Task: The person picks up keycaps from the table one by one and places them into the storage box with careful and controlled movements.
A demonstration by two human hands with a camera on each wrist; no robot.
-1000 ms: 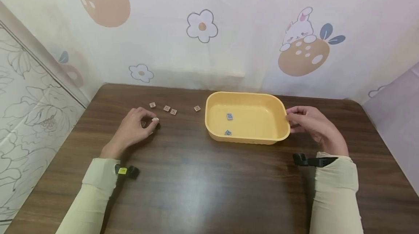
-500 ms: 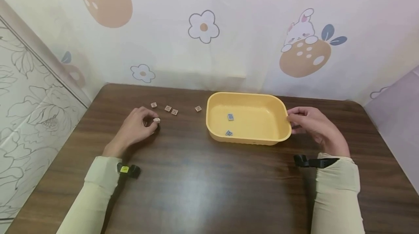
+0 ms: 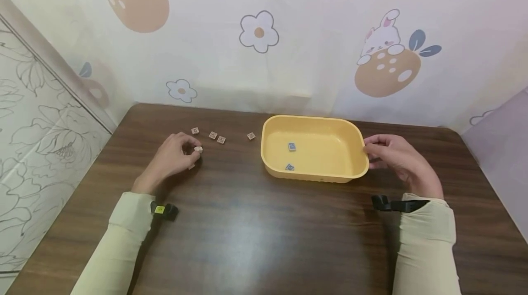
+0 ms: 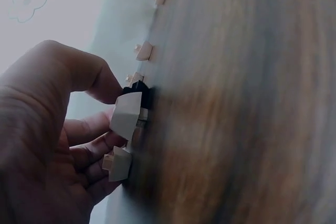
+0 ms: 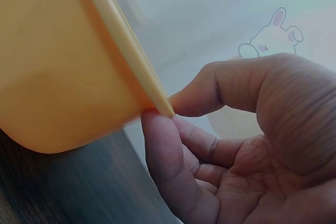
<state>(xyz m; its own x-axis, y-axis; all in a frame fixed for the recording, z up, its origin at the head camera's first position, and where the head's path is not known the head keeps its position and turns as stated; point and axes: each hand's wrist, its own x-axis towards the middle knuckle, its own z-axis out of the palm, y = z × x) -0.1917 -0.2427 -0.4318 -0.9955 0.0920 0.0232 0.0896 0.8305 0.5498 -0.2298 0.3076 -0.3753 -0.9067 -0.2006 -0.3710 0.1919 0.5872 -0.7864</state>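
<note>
My left hand [image 3: 170,156] is at the left of the table, thumb and index finger pinching a pale keycap [image 3: 198,149]. In the left wrist view a small black piece [image 4: 140,91] shows right at this keycap [image 4: 126,115]. Another keycap [image 4: 121,163] stands stem outward beside the lower fingers. Over on the right, my right hand [image 3: 398,157] pinches the rim of a yellow plastic basin [image 3: 315,177] between thumb and fingers. Inside the basin lie two blue-grey keycaps, one near the middle [image 3: 292,147] and one by the front wall.
Several beige keycaps [image 3: 221,140] lie stem up on the dark wooden table [image 3: 247,240], between the left hand and the basin. One loose keycap [image 3: 251,136] is close to the basin's left side. A patterned wall [image 3: 214,57] rises behind the table.
The left hand has lifted the pale keycap slightly and shifted a little; the black piece below it no longer shows in the head view. The right hand keeps its hold on the basin.
</note>
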